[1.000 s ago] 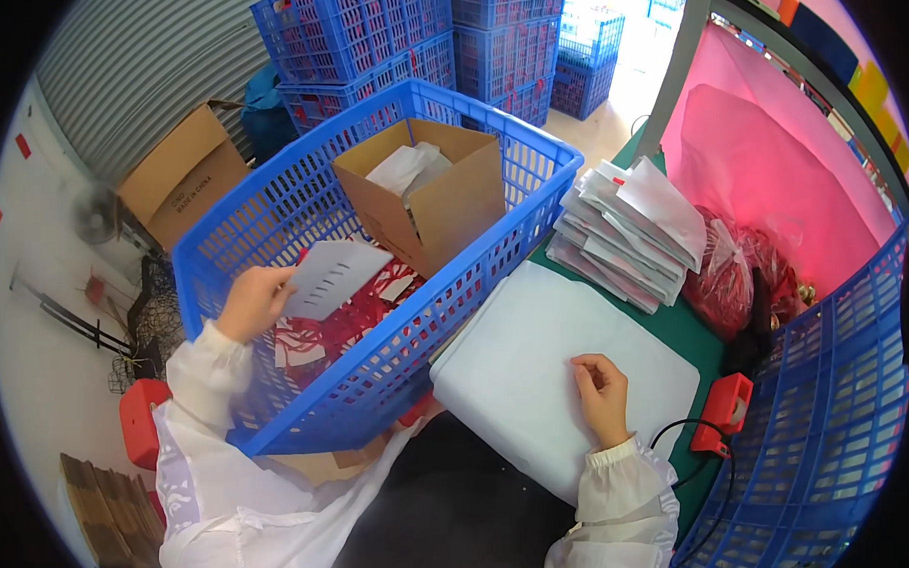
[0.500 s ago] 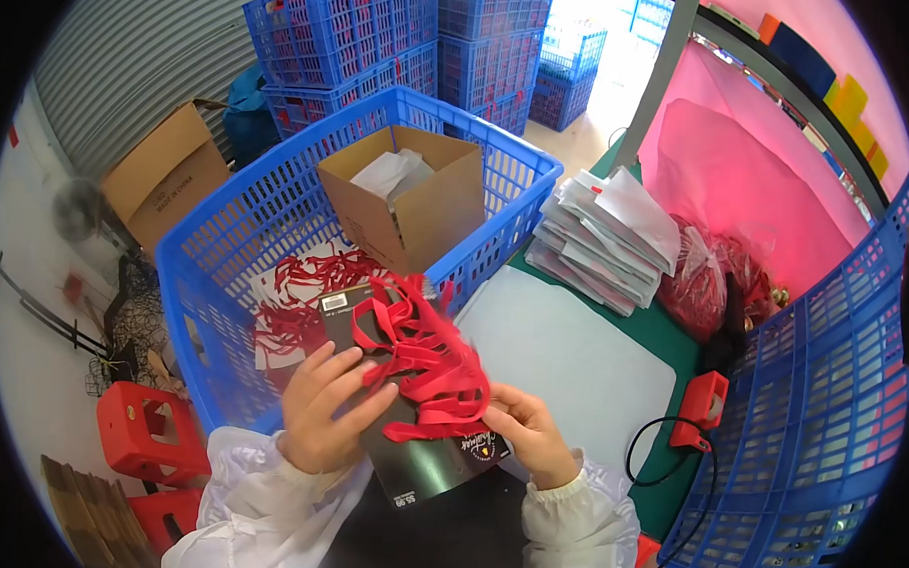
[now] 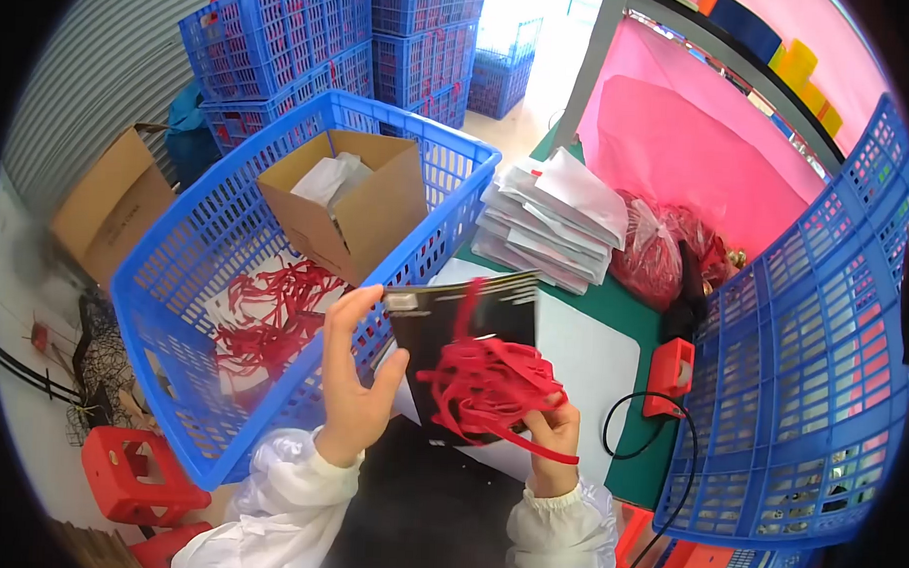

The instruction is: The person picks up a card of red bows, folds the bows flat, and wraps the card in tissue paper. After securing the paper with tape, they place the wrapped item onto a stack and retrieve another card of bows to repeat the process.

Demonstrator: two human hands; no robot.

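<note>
A stack of black printed cards [image 3: 413,333] with red ribbons [image 3: 491,385] bunched over its face stands tilted in front of me. My right hand [image 3: 554,438] pinches the stack's lower right side, ribbons against its fingers. One ribbon end hangs out past that hand. At the left edge of the cards is my left hand [image 3: 356,386], its fingers stretched up to the top left corner and the thumb held apart. Below the cards lies a white sheet [image 3: 597,354] on the green table [image 3: 638,471].
Left, a large blue crate [image 3: 161,364] holds ribboned cards [image 3: 273,308] and a cardboard box [image 3: 377,216]. Pale packets [image 3: 552,222] are stacked behind the sheet, beside a bag of red material [image 3: 651,256]. A tilted blue crate [image 3: 801,396] and a red tape dispenser [image 3: 670,377] stand right.
The card stack has been tipped up, its top edges now showing. My left hand has moved off the ribbons to the cards' left edge. The whole view has shifted.
</note>
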